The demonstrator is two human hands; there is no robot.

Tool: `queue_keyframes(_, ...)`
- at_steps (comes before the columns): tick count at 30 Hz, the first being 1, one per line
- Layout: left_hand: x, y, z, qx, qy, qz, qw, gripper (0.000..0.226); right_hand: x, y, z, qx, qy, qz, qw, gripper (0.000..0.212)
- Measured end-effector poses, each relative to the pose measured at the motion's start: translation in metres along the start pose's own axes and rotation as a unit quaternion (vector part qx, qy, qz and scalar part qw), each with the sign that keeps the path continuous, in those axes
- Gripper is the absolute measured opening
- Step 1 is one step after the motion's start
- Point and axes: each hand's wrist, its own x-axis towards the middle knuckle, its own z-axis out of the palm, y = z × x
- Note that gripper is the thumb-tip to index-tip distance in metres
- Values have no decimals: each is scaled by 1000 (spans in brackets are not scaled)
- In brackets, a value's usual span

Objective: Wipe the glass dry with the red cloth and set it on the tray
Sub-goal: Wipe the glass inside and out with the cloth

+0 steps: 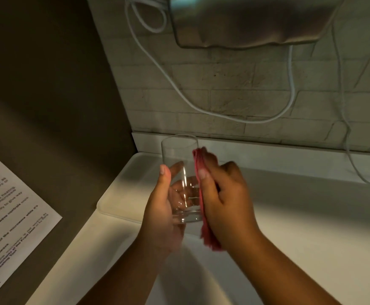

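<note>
A clear straight-sided glass [179,164] is held upright above the counter, its thick base low in my left hand [161,208], which wraps the lower half from the left. My right hand [225,199] presses a folded red cloth [203,208] flat against the glass's right side; the cloth runs from near the rim down past the base. A white tray [122,188] lies on the counter behind and to the left of the glass, partly hidden by my hands.
The white counter [300,227] runs to a pale brick wall [234,84] with white cables [223,116] hanging across it. A grey appliance [245,20] is mounted overhead. A dark panel with a printed notice [10,216] stands at the left.
</note>
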Motion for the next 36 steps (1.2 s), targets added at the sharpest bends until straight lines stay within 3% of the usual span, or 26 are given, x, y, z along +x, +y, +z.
queue_keyframes(2, 3, 0, -6, 19, 5, -9, 1000, 68, -20, -3, 3, -49, -47, -27, 997, 39)
queue_keyframes(4, 1, -3, -9, 32, -6, -29, 999, 68, -27, -4, 4, -172, -56, -132, 975, 48)
queue_keyframes(6, -1, -6, -7, 52, -21, -34, 998, 69, -20, -4, 3, -201, -51, -149, 967, 49)
queue_keyframes(13, -5, -7, -2, 39, -31, -23, 998, 67, 18, -3, 0, -81, 31, -85, 993, 47)
queue_keyframes(16, -6, -6, -1, 27, -22, -31, 999, 79, 20, 1, 3, -8, 33, -38, 999, 40)
queue_keyframes(19, -7, -7, -4, 4, -21, -42, 999, 93, 23, 5, 5, 77, 23, 45, 996, 31)
queue_keyframes(23, -3, -6, -7, -35, -32, -49, 998, 87, 23, 12, 0, 170, 25, 111, 979, 33)
queue_keyframes(30, 4, 5, -14, -37, -27, -41, 998, 65, 8, 9, -13, 208, 52, 80, 973, 29)
queue_keyframes(36, 2, 7, -10, -25, -5, -36, 999, 69, -4, 4, -15, 118, 39, 19, 992, 35)
